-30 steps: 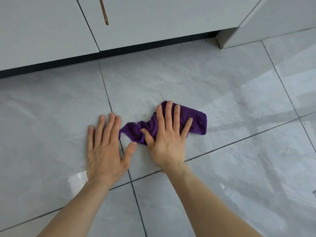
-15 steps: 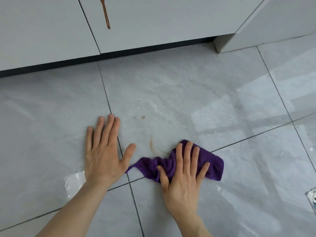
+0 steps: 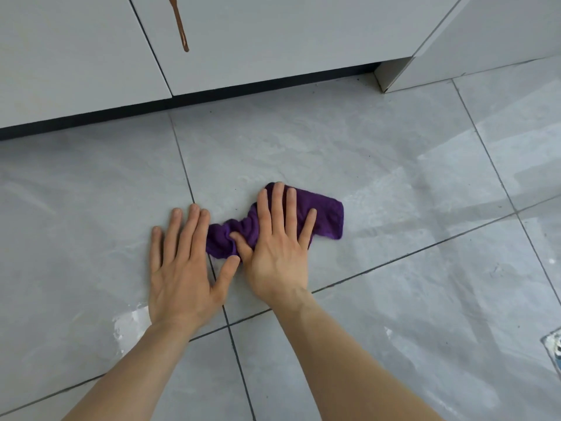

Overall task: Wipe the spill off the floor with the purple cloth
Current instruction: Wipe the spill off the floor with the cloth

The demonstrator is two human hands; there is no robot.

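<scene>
A crumpled purple cloth (image 3: 328, 217) lies on the grey tiled floor (image 3: 303, 153). My right hand (image 3: 279, 247) presses flat on the cloth's middle, fingers spread and thumb dug into its folds. My left hand (image 3: 182, 262) rests flat on the bare tile just left of the cloth, its thumb touching the cloth's left end, and holds nothing. No brown smear shows on the floor around the cloth; only a few tiny dark specks (image 3: 235, 188) lie just beyond it.
White cabinet doors (image 3: 273, 41) with a dark plinth run along the far side, and a brown drip (image 3: 181, 28) runs down one door. A white corner panel (image 3: 391, 77) stands at the far right. A floor drain (image 3: 554, 347) sits at the right edge.
My right hand has pushed the cloth away from me and to the left, over the spot where a brown smear showed half a second ago. My left hand has stayed planted.
</scene>
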